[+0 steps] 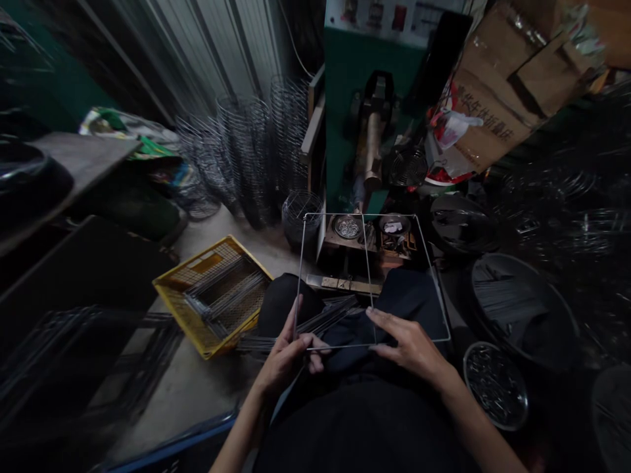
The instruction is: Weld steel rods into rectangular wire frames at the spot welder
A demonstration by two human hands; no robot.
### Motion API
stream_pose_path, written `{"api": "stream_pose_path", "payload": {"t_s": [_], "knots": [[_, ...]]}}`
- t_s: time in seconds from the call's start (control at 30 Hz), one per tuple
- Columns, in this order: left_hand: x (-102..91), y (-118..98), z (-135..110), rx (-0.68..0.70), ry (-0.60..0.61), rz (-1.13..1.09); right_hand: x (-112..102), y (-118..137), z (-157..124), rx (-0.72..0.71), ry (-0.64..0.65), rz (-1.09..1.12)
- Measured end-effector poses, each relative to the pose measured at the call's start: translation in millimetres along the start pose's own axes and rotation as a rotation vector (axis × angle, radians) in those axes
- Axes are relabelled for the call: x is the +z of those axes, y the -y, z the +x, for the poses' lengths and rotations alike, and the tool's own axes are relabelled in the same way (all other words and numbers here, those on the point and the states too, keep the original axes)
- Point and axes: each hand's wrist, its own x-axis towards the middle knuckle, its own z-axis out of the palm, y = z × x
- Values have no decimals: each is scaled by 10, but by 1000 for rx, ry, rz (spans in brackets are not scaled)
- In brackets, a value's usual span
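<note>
A rectangular wire frame (365, 263) with one crossbar down its middle is held up above my lap. My left hand (290, 348) grips its near left corner, thumb and fingers closed round the wire. On the crossbar, close to the near side, the fingers of my right hand (407, 338) pinch the wire. A bundle of thin metal rods (328, 315) lies across my thighs, below the frame. Beyond the frame's far side is a machine with a dish of small metal pieces (348, 226) on its ledge.
A yellow crate (211, 295) with wire frames stands on the floor at left. Stacked wire coils (244, 157) line the wall behind. To the right are a large tub of rods (517, 302) and a bowl of small metal parts (495, 384). Cardboard boxes (503, 98) lean at the back right.
</note>
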Motion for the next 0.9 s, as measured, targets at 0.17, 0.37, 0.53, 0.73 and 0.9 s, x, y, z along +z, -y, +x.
{"api": "stream_pose_path", "payload": {"t_s": [0.17,0.37,0.53,0.73,0.9], "knots": [[2,0,13,-12,11,-7,-31,30,16,19,11,31],[-10,112,17,-31,-15,-8,24,-20,-23,67,-3,45],[-86,74,277,14,3,24,81,-180,126,21,-67,-61],[-203,-328,1212,92,20,20,-304,-526,978,47,-247,-305],[-332,-751,1998,161,71,47,-750,-869,1679,17,-339,-378]]}}
